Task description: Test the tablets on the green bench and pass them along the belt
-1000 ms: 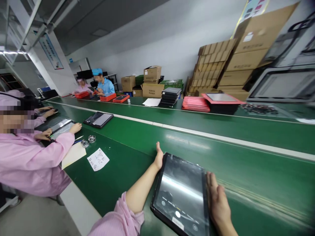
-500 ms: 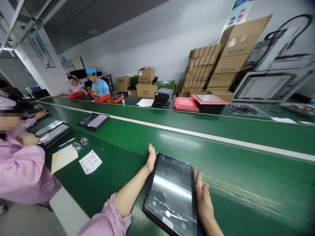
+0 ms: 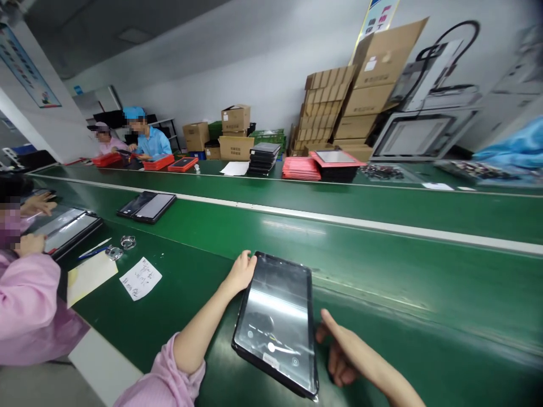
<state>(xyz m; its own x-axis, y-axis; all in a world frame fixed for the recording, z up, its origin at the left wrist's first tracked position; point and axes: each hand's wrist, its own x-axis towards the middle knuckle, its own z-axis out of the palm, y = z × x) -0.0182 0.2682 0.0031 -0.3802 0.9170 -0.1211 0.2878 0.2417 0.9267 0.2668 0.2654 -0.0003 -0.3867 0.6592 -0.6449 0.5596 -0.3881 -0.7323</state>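
A black tablet [image 3: 278,322] with a glossy, lit screen lies at a slant on the green bench in front of me. Round icons and a small white label show near its lower end. At its upper left edge my left hand [image 3: 242,272] grips the side, fingers bent over the corner. My right hand [image 3: 345,350] is just off the tablet's right side, holding nothing. Its index finger or thumb points forward and the other fingers are loosely curled.
Left of me lie a handwritten note [image 3: 140,278], a yellowish paper [image 3: 91,278], a pen [image 3: 94,252] and two clear round pieces [image 3: 127,242]. Another tablet pair [image 3: 147,207] lies beyond. A co-worker in pink [image 3: 25,299] sits left. Stacked cartons [image 3: 369,85] stand at the back.
My right hand has come away from the tablet's right edge, its fingers curling. My left hand has closed around the upper left edge. The camera has turned slightly right.
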